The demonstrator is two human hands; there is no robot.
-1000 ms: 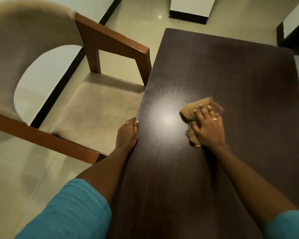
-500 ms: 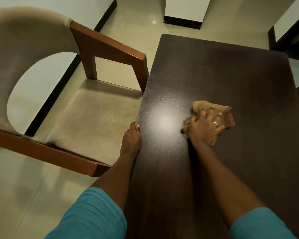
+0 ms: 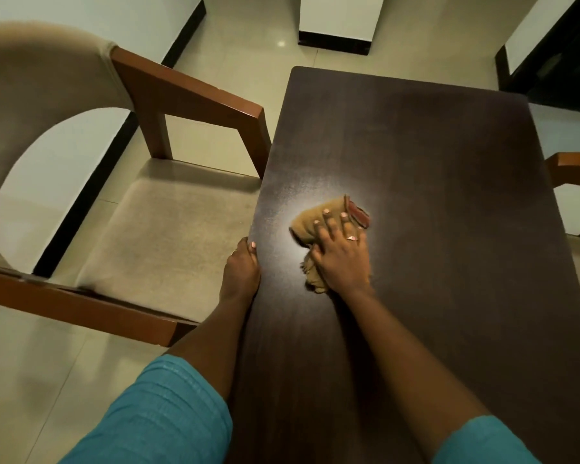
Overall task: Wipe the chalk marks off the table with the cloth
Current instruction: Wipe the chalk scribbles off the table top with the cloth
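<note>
**Head view: cloth pressed flat mid-table, wiping under way**

Head camera looks down on one dark brown rectangular wooden table [image 3: 432, 162]. One crumpled tan cloth with a reddish edge [image 3: 310, 222] lies on the left-middle part of the tabletop, beside a bright patch of reflected light. The right hand [image 3: 344, 254] lies palm-down on the cloth with fingers spread, pressing it to the wood rather than pinching it; part of the cloth sticks out beyond the fingertips and part bunches under the heel of the palm. The left hand [image 3: 243, 269] clasps the table's left edge, thumb on top and fingers curled out of sight below, holding nothing but the table.

As for progress, I judge the wiping to be in hand. No distinct chalk lines can be made out anywhere on the wood; a faint pale haze shows around the glare and towards the far end, but whether that is chalk dust or only reflection I cannot tell. So how much remains is uncertain.

Counted: one table, one cloth, two hands, one beige upholstered wooden armchair [image 3: 168, 229] at the left, and the wooden arm of a second chair [image 3: 575, 167] at the right edge.
</note>
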